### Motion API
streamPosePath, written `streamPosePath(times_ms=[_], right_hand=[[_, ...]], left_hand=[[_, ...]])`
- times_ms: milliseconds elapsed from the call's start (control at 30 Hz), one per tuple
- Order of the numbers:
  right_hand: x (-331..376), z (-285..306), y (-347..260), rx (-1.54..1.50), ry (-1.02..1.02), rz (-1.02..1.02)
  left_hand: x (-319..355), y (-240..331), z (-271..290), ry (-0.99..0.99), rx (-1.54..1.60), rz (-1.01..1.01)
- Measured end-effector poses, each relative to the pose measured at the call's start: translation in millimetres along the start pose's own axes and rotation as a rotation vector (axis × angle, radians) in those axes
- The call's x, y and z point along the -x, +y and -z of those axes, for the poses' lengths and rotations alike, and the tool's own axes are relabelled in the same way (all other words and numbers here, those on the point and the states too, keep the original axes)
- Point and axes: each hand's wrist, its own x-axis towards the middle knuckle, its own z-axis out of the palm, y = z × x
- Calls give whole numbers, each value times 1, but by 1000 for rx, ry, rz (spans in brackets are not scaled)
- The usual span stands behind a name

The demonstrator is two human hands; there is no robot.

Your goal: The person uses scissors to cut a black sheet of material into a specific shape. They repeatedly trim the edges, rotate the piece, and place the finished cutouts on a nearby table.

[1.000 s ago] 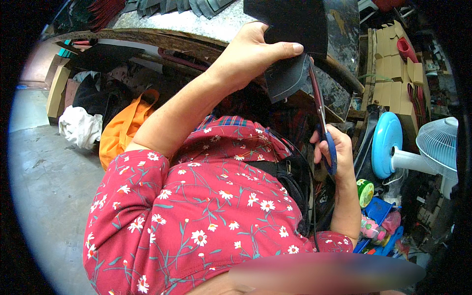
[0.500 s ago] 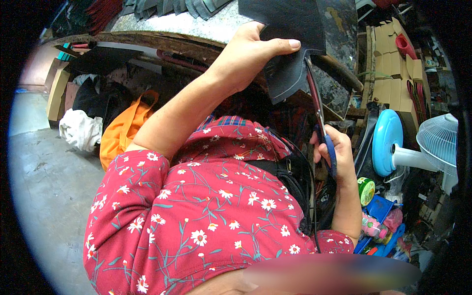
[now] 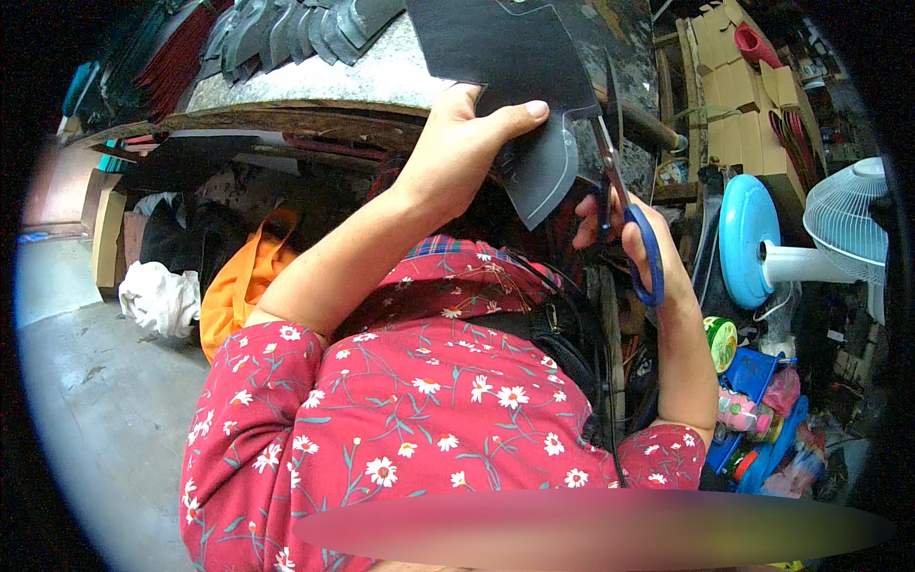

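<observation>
- Head view: the left hand (image 3: 457,157) pinches a flat black sheet of stiff material with a pale traced outline (image 3: 519,86), thumb pressed across its face and the other fingers hidden behind it. The sheet is held up in the air above the stone-topped work surface (image 3: 381,76), not resting on it.
- The right hand (image 3: 634,253) grips a pair of blue-handled scissors (image 3: 624,205), fingers curled through the loops — the blades point upward along the sheet's right edge, close beside the traced line. Whether the blades are parted or closed cannot be told from this angle.
- What could go wrong, as a judgement: the sheet is pinned only near its upper middle, so the lower tongue may flex away from the blades and pull the cut off the line. The left thumb lies near the blade path, and a fast closing stroke could nick it.
- Packages and labels: stacked tan cardboard boxes (image 3: 739,91) stand upper right beside a red funnel-shaped piece (image 3: 753,43). A round tin with a green and yellow lid (image 3: 721,341) sits low right, above a blue plastic tub (image 3: 758,377) crowded with small pink and red packets — their print too small to tell.
- Elsewhere: a white and blue electric fan (image 3: 839,224) at right, an orange cloth bag (image 3: 243,286) at left.
</observation>
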Motion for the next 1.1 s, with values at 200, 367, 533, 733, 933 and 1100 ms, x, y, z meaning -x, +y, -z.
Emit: streamPosePath(times_ms=[200, 367, 533, 733, 933, 1100], right_hand=[[-7, -2, 3, 81, 73, 87], [-5, -2, 8, 0, 68, 40], [-1, -4, 3, -114, 58, -6], [-1, -11, 7, -291, 89, 54], [-2, -24, 6, -287, 182, 89], [-7, -24, 8, -510, 336, -123]], left_hand=[[5, 0, -6, -2, 19, 4], [7, -4, -8, 16, 50, 32], [6, -5, -8, 42, 69, 39], [8, -15, -10, 74, 67, 29], [13, -24, -10, 14, -176, 91], [21, -18, -20, -3, -98, -70]])
